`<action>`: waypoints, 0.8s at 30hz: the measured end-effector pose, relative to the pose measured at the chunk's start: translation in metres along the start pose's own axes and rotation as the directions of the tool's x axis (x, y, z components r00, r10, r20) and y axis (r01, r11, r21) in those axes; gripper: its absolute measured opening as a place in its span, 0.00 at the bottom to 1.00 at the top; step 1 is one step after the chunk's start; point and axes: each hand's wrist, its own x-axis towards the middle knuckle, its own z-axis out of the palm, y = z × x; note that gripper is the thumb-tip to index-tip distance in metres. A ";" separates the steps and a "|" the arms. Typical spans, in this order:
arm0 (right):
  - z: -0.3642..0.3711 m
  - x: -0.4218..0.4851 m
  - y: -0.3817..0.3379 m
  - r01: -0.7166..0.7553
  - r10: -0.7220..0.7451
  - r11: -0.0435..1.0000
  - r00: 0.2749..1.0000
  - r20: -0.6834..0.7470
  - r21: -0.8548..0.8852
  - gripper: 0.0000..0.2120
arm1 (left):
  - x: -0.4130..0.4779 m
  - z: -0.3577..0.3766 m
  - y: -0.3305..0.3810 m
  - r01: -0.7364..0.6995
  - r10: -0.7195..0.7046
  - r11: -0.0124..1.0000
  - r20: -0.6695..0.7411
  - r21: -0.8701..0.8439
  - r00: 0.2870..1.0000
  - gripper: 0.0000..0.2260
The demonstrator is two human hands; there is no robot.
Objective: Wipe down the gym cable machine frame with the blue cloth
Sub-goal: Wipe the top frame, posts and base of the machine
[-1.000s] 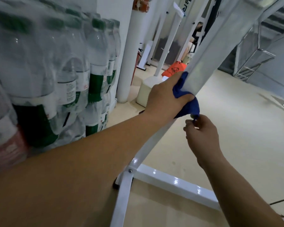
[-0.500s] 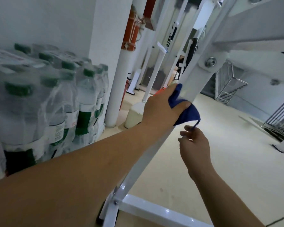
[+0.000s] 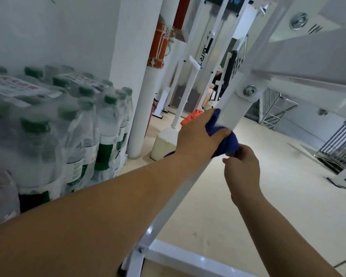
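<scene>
At 7 o'clock of bolted joint: left hand grip clamps blue cloth round frame strut, advanced upward. Right hand grip pinches cloth tail. Lower strut judged wiped.

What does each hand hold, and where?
Left hand grips the blue cloth around the white metal frame bar; right hand pinches the cloth's lower end.

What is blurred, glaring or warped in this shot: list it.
Head view: bottles soft and smeared at left. Head view: small glare spots on the base bar of the frame. Head view: the wide lens tilts the pipe and the frame. Head view: cloth, left hand and right hand fairly sharp, evenly lit, no hard shadows.
</scene>
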 end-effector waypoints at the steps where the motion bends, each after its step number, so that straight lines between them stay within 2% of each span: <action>1: 0.002 -0.001 0.000 -0.006 0.006 1.000 1.000 -0.005 0.014 0.20 | 0.000 -0.001 -0.001 -0.009 0.009 1.000 -0.001 -0.023 1.000 0.20; 5: 0.006 -0.009 0.007 -0.052 0.051 0.998 0.998 0.036 0.030 0.24 | -0.049 -0.006 -0.054 0.172 -0.173 0.985 0.093 0.018 0.981 0.22; 9: 0.006 -0.007 0.011 -0.082 0.082 0.997 0.994 0.076 -0.014 0.24 | -0.074 -0.015 -0.081 0.268 -0.304 0.942 0.169 0.204 0.938 0.11; 12: 0.003 -0.001 0.000 -0.092 0.092 0.996 0.991 0.093 -0.006 0.22 | -0.033 -0.012 -0.039 0.149 -0.182 0.966 0.143 0.213 0.973 0.13; 14: 0.001 0.004 -0.012 -0.074 0.074 0.997 0.994 0.082 0.001 0.19 | -0.004 -0.009 0.001 0.062 -0.071 0.993 0.083 0.103 0.994 0.16; 16: -0.002 0.010 -0.025 -0.039 0.039 0.999 0.998 0.057 -0.004 0.16 | 0.012 -0.008 0.026 0.027 -0.027 1.000 0.031 -0.009 0.999 0.16; 19: -0.008 0.017 -0.038 -0.006 0.006 1.000 0.999 0.034 0.003 0.14 | 0.002 -0.009 0.017 0.076 -0.075 0.997 0.047 -0.011 0.996 0.18; 22: -0.013 0.017 -0.044 -0.033 0.032 0.999 0.998 0.045 0.022 0.23 | -0.015 -0.012 -0.007 0.163 -0.174 0.980 0.092 0.116 0.980 0.17; 24: -0.015 0.020 -0.048 -0.026 0.025 0.999 0.999 0.029 0.028 0.23 | -0.007 -0.014 -0.004 0.140 -0.159 0.977 0.111 0.162 0.981 0.14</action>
